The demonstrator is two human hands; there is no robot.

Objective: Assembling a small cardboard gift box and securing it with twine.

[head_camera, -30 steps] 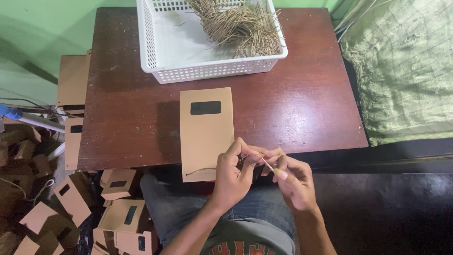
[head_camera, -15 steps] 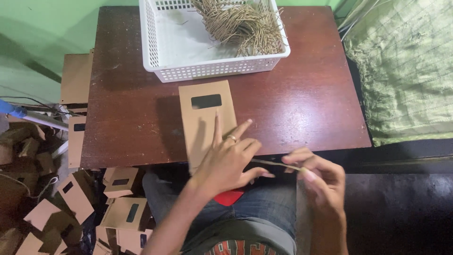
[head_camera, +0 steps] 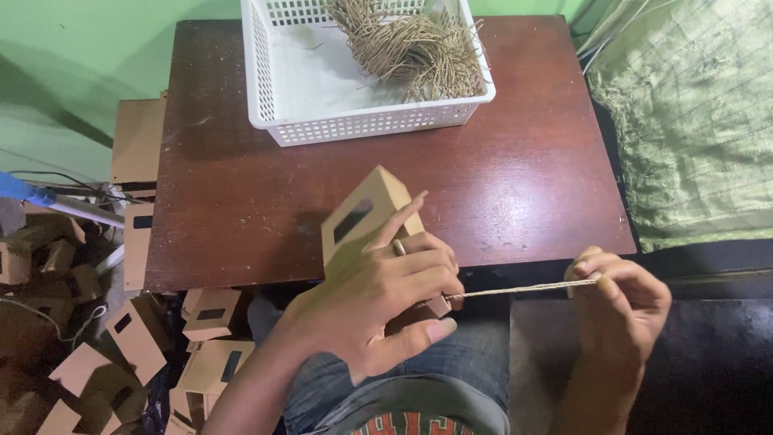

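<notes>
My left hand (head_camera: 378, 298) grips a brown cardboard box (head_camera: 364, 216) with a dark rectangular window, lifted and tilted off the dark wooden table (head_camera: 531, 177). A length of tan twine (head_camera: 515, 290) runs taut from the box's lower end to my right hand (head_camera: 616, 298), which pinches its end over my lap, just past the table's front edge. A ring shows on my left hand.
A white perforated plastic basket (head_camera: 366, 125) at the table's back holds a tangle of twine pieces (head_camera: 415, 44). Several folded cardboard boxes (head_camera: 137, 346) lie piled on the floor to the left. A green patterned cloth (head_camera: 692, 121) lies to the right.
The box lay flat on the table; now my left hand has lifted and tilted it. My right hand has pulled the twine out to the right, drawing it taut.
</notes>
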